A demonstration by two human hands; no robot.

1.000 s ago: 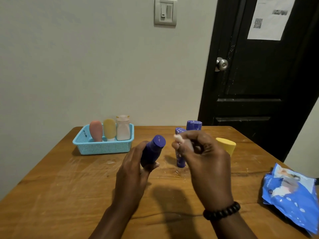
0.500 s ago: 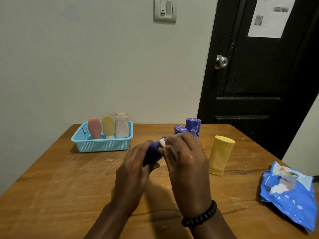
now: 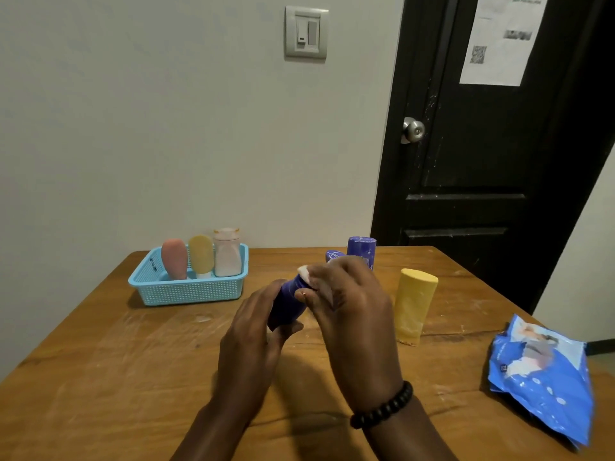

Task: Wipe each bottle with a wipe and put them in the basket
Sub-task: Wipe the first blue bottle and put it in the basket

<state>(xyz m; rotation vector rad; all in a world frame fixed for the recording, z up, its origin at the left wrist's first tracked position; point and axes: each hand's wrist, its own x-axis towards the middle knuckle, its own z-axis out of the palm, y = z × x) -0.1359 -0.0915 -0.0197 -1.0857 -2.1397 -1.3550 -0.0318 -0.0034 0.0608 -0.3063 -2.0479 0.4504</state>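
Two hands at work above the wooden table (image 3: pixel 100 377). Your left hand (image 3: pixel 248 341) has its fingers curled round the lower body of a purple bottle (image 3: pixel 288 302), tilted, top pointing away & right. Your right hand (image 3: pixel 352 311) has fingers curled on a white wipe (image 3: pixel 307 274), pressed vs the bottle's top end. Blue basket (image 3: pixel 189 289) sits far left w/ 3 bottles upright in it: pink bottle (image 3: pixel 174 262), yellow bottle (image 3: pixel 200 256), white bottle (image 3: pixel 227 252). Yellow tube (image 3: pixel 414 304) stands just right of your right hand. 2 more purple bottles (image 3: pixel 362 251) behind, partly hidden. Blue wipes pack (image 3: pixel 545 377) lies at the right edge.
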